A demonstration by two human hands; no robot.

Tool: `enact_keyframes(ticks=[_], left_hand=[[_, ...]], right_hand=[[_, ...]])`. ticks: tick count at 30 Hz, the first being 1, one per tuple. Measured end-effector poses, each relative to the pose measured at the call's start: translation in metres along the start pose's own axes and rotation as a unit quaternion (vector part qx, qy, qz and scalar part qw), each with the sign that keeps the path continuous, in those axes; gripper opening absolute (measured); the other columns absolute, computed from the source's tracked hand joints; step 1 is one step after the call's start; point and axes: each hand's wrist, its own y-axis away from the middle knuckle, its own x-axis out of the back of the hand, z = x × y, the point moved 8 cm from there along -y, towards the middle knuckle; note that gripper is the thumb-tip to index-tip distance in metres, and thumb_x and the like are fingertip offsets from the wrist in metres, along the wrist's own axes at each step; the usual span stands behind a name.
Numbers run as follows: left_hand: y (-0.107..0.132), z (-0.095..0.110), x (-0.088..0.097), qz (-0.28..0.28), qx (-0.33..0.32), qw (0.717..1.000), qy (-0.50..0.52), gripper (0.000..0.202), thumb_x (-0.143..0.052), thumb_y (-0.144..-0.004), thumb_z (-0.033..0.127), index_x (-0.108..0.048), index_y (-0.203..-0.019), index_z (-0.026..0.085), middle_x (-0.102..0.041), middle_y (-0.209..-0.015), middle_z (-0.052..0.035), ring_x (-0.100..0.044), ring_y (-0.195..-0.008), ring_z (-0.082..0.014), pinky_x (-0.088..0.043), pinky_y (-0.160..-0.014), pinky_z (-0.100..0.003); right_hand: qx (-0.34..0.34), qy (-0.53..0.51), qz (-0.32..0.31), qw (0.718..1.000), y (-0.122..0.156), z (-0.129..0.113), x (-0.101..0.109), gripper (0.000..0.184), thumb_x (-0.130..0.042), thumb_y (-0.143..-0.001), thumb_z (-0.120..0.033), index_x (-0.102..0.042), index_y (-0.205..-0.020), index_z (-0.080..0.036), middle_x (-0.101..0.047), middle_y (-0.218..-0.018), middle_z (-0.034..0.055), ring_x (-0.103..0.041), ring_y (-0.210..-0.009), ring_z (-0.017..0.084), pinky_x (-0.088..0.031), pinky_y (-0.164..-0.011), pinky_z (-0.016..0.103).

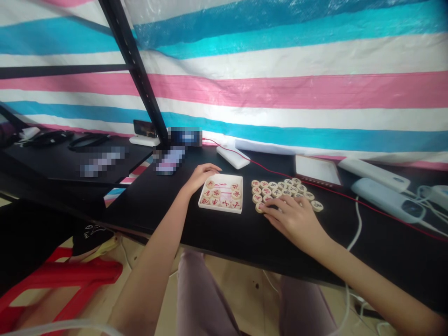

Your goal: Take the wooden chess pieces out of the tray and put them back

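A shallow white box (pixel 238 210) on the black table holds several round Chinese chess pieces, mostly with red characters. My left hand (pixel 203 176) rests at the box's far left corner, its fingers stretched out along the far edge. To the right of the box, several more Chinese chess pieces (pixel 276 192) lie face up in close rows, some red, some black. My right hand (pixel 296 219) reaches over the near side of these rows. Its thumb and forefinger meet at a red-marked Chinese chess piece (pixel 259 206) at the near left corner; the hand hides some pieces behind it.
Behind the pieces lie a white-lined tray or lid (pixel 317 171), a white power bank (pixel 233 157) and a grey-blue device (pixel 388 199). A red cable (pixel 269 171) crosses the table. Blurred phones (pixel 170 161) lie left, by a black shelf post (pixel 140 70). A red stool (pixel 70 280) stands below left.
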Motion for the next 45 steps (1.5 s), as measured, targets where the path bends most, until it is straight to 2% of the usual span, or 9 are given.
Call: enact_keyframes(ticks=[5,9,12,16,21,25,29,35,45], left_hand=[[-0.002,-0.003,0.001,-0.003,-0.012,1.0,-0.007,0.025,-0.056,-0.071,0.021,-0.069,-0.09,0.015,-0.069,-0.086,-0.0058,-0.063,-0.081,-0.0188,-0.048,-0.072,-0.027],[-0.003,-0.004,0.001,-0.007,-0.013,1.0,-0.007,0.026,-0.056,-0.071,0.022,-0.069,-0.091,0.015,-0.069,-0.086,-0.0057,-0.063,-0.08,-0.0184,-0.047,-0.07,-0.027],[-0.002,-0.003,0.002,-0.002,-0.011,1.0,-0.008,0.026,-0.055,-0.07,0.022,-0.069,-0.091,0.014,-0.069,-0.086,-0.006,-0.063,-0.08,-0.0187,-0.047,-0.071,-0.027],[0.0,0.001,0.001,0.0,-0.01,1.0,-0.008,0.026,-0.055,-0.069,0.021,-0.069,-0.09,0.014,-0.069,-0.085,-0.006,-0.063,-0.082,-0.0189,-0.048,-0.074,-0.028],[0.0,0.002,0.002,-0.001,-0.013,1.0,-0.01,0.025,-0.056,-0.069,0.02,-0.07,-0.089,0.014,-0.069,-0.085,-0.0061,-0.063,-0.083,-0.0195,-0.048,-0.074,-0.028],[-0.001,-0.002,0.003,0.0,-0.01,1.0,-0.013,0.025,-0.056,-0.07,0.021,-0.07,-0.09,0.015,-0.069,-0.085,-0.0061,-0.063,-0.083,-0.0198,-0.048,-0.073,-0.028],[-0.002,-0.001,0.002,-0.004,-0.011,1.0,-0.014,0.025,-0.055,-0.071,0.022,-0.069,-0.09,0.015,-0.068,-0.088,-0.0063,-0.062,-0.083,-0.0196,-0.047,-0.072,-0.028],[0.0,0.001,0.001,0.006,0.005,1.0,-0.015,0.025,-0.056,-0.069,0.023,-0.07,-0.088,0.015,-0.068,-0.084,-0.0062,-0.062,-0.082,-0.0208,-0.047,-0.071,-0.029],[0.0,0.0,0.002,0.006,-0.011,1.0,-0.021,0.025,-0.055,-0.07,0.023,-0.069,-0.09,0.016,-0.068,-0.086,-0.0055,-0.062,-0.081,-0.019,-0.047,-0.072,-0.028]], right_hand=[[-0.023,-0.027,-0.005,0.999,-0.008,0.001,0.008,0.019,-0.052,-0.089,-0.021,-0.065,-0.103,-0.024,-0.067,-0.1,0.0022,-0.053,-0.089,0.017,-0.026,-0.072,0.033],[-0.004,-0.027,-0.013,1.0,-0.044,-0.01,0.012,0.023,-0.047,-0.091,-0.022,-0.063,-0.107,-0.024,-0.066,-0.105,0.0041,-0.052,-0.092,0.019,-0.025,-0.073,0.035],[0.027,-0.01,-0.082,0.996,-0.076,-0.021,-0.009,0.02,-0.047,-0.091,-0.024,-0.067,-0.094,-0.022,-0.067,-0.096,0.0056,-0.051,-0.087,0.021,-0.024,-0.07,0.036],[0.018,0.024,-0.161,0.986,-0.1,-0.025,-0.043,0.02,-0.053,-0.086,-0.026,-0.066,-0.074,-0.017,-0.067,-0.079,0.0082,-0.052,-0.078,0.023,-0.024,-0.067,0.037],[-0.008,-0.006,-0.154,0.988,-0.107,-0.018,-0.039,0.018,-0.057,-0.085,-0.03,-0.068,-0.078,-0.018,-0.068,-0.083,0.0064,-0.054,-0.083,0.022,-0.025,-0.067,0.036],[-0.067,-0.071,-0.092,0.991,-0.091,0.013,-0.01,0.018,-0.054,-0.088,-0.033,-0.068,-0.095,-0.024,-0.069,-0.097,0.0032,-0.056,-0.089,0.02,-0.027,-0.07,0.034],[-0.072,-0.115,-0.057,0.989,-0.047,0.031,0.011,0.021,-0.049,-0.091,-0.032,-0.066,-0.1,-0.025,-0.07,-0.098,0.004,-0.06,-0.087,0.018,-0.029,-0.072,0.033],[-0.113,-0.061,-0.066,0.99,0.008,0.033,0.01,0.016,-0.055,-0.087,-0.033,-0.062,-0.1,-0.025,-0.071,-0.091,0.0019,-0.063,-0.08,0.017,-0.03,-0.074,0.032],[-0.067,0.012,-0.015,0.998,0.014,0.017,0.009,0.012,-0.055,-0.087,-0.024,-0.065,-0.094,-0.025,-0.068,-0.106,0.0,-0.057,-0.097,0.019,-0.027,-0.078,0.036]])
